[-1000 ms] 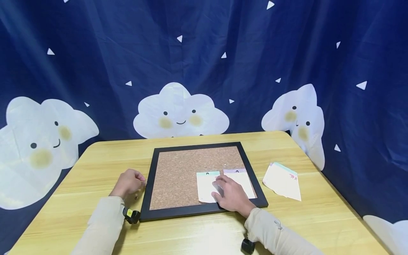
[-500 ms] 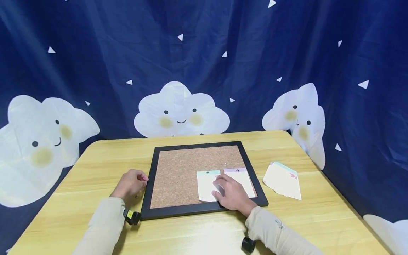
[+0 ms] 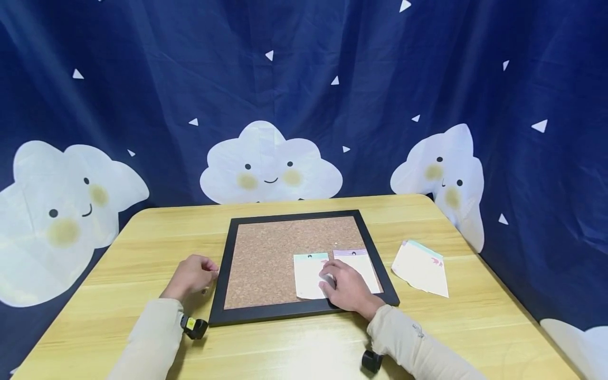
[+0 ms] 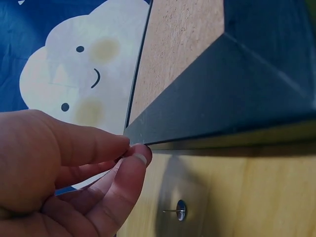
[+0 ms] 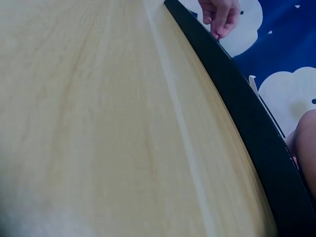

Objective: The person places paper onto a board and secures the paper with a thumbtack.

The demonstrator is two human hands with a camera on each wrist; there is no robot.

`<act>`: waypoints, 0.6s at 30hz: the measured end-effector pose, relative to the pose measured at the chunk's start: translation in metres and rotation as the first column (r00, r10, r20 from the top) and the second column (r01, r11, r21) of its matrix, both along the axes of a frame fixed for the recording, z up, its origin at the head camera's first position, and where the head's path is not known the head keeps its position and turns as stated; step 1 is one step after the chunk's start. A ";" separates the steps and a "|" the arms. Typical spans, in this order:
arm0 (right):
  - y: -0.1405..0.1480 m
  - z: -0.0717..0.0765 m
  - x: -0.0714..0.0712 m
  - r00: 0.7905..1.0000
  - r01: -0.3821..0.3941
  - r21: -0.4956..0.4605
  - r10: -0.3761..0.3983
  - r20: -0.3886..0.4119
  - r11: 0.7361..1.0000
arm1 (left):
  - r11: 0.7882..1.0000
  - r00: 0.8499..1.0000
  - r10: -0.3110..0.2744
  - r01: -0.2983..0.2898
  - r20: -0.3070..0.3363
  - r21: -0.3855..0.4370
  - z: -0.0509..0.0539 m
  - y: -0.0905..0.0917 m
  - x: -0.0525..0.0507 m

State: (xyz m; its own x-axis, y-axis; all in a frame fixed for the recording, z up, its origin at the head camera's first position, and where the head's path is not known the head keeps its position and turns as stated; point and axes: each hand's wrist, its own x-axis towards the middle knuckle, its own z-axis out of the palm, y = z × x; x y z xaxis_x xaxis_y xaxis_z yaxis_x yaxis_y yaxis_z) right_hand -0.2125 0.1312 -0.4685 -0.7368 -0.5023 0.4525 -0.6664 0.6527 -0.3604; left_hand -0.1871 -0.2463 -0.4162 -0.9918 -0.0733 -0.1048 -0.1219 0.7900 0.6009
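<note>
A corkboard (image 3: 266, 264) in a black frame lies on the table. On its right half are a green-topped note (image 3: 307, 282) and a purple-topped note (image 3: 364, 266), each with a dark tack at its top edge. My right hand (image 3: 349, 287) rests over both notes with bent fingers, hiding part of them. Beside the frame's left edge, my left hand (image 3: 192, 277) pinches what looks like a thumbtack (image 4: 118, 159) between thumb and fingers; only a small dark edge shows. Another thumbtack (image 4: 181, 210) lies on the table near that hand in the left wrist view.
Loose notes (image 3: 421, 270) lie overlapped on the table to the right of the board. The wooden table (image 3: 280, 359) extends around the frame. A dark blue curtain (image 3: 304, 68) with clouds hangs behind the table.
My left hand shifts slightly left, away from the frame's edge. The right hand stays over the notes, with its fingertips moved slightly right. The notes and board keep their places.
</note>
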 end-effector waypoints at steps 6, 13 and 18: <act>0.001 0.001 0.001 1.000 -0.007 -0.019 0.007 0.011 1.000 | 0.999 0.999 -0.032 0.031 -0.039 -0.019 -0.001 -0.001 0.006; 0.002 0.005 0.003 1.000 -0.027 -0.015 0.027 0.003 1.000 | 0.998 0.996 -0.060 0.060 -0.064 -0.011 -0.003 0.003 0.009; 0.003 0.005 0.003 0.999 -0.035 -0.028 0.036 0.013 0.999 | 0.998 0.995 -0.036 0.030 -0.098 -0.058 -0.006 -0.002 0.010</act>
